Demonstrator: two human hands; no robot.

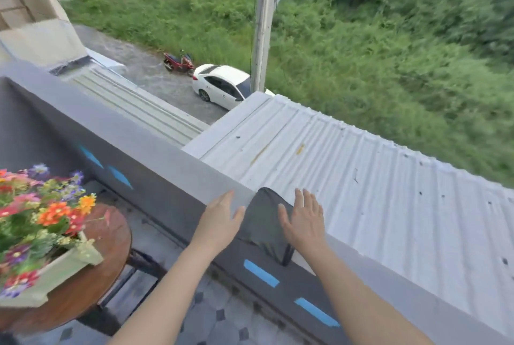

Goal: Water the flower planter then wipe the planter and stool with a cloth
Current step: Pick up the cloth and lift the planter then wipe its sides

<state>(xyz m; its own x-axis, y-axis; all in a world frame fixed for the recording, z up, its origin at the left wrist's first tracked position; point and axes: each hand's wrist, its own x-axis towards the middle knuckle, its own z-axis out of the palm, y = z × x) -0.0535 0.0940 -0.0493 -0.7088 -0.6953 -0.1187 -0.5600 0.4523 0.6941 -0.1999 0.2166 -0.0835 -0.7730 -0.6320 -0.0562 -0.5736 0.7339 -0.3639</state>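
A dark grey cloth (pixel 264 219) hangs draped over the top of the grey balcony wall (pixel 172 161). My left hand (pixel 221 220) is just left of the cloth with straight fingers, and my right hand (pixel 304 219) is at its right edge, fingers straight too. Neither hand grips it. At the lower left a pale green planter (pixel 64 269) full of colourful flowers stands on a round brown wooden stool (pixel 108 250).
Beyond the wall lies a white corrugated roof (pixel 347 177), with a road, a white car (pixel 222 85), a red scooter (pixel 178 62), a pole and tall grass far below. Blue tape strips (pixel 261 272) mark the wall's inner face. Grey tiles cover the balcony floor (pixel 211 314).
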